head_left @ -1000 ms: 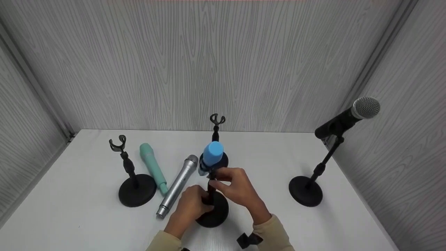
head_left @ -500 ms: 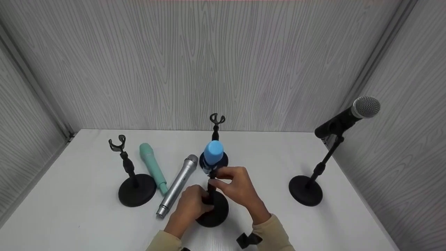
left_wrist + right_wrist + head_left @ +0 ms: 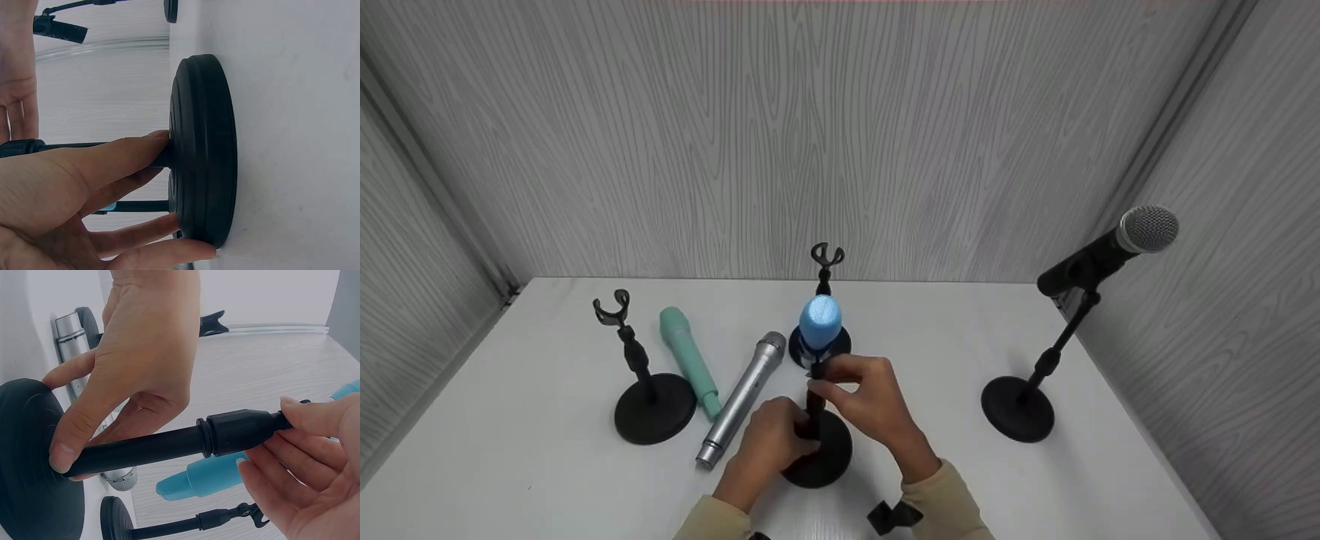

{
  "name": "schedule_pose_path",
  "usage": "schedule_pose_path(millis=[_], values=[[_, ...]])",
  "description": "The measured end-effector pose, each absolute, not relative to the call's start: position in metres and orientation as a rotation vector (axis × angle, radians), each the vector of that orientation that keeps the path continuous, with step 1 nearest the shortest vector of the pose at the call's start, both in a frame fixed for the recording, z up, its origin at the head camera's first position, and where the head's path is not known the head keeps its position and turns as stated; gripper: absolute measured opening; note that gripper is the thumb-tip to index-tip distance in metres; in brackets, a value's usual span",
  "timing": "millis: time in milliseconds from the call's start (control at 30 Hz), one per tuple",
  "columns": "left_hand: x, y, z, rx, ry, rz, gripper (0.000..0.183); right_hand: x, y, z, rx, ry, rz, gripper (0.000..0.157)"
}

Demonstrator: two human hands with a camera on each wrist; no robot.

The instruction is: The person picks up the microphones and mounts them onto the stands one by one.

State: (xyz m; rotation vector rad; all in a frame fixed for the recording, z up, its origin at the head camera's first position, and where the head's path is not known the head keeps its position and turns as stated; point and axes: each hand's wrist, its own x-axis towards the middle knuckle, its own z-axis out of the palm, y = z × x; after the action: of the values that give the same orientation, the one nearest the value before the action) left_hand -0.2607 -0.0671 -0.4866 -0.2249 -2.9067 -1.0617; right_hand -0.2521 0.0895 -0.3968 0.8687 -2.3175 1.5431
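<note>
A black microphone stand (image 3: 834,459) with a round base stands at the front middle of the table. On top of it a light blue microphone (image 3: 820,324) points up and away; its tapered tail shows behind the stand in the right wrist view. My left hand (image 3: 771,441) grips the pole just above the base, thumb along the pole and outer fingers on the base's edge (image 3: 205,152). Higher up, my right hand (image 3: 871,397) pinches the thin joint above the thick collar (image 3: 239,432) between thumb and fingers. The clip is largely hidden in the head view.
A second stand (image 3: 824,283) with a bare clip is right behind the blue microphone. Another bare stand (image 3: 656,416) is at the left, beside a green microphone (image 3: 690,360) and a silver microphone (image 3: 742,401) lying down. At the right, a stand (image 3: 1020,409) carries a black microphone (image 3: 1084,262).
The blue microphone's head has swung slightly right and up, now lining up more with the stand's pole. Both hands keep nearly the same place and grip.
</note>
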Motion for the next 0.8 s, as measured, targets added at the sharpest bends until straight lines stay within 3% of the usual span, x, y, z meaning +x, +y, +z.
schedule_pose_path(millis=[800], values=[[-0.2621, -0.0686, -0.4886, -0.273, -2.870, -1.070, 0.018, -0.2506, 0.0865, -0.3935, 0.854, -2.222, 1.580, 0.011]])
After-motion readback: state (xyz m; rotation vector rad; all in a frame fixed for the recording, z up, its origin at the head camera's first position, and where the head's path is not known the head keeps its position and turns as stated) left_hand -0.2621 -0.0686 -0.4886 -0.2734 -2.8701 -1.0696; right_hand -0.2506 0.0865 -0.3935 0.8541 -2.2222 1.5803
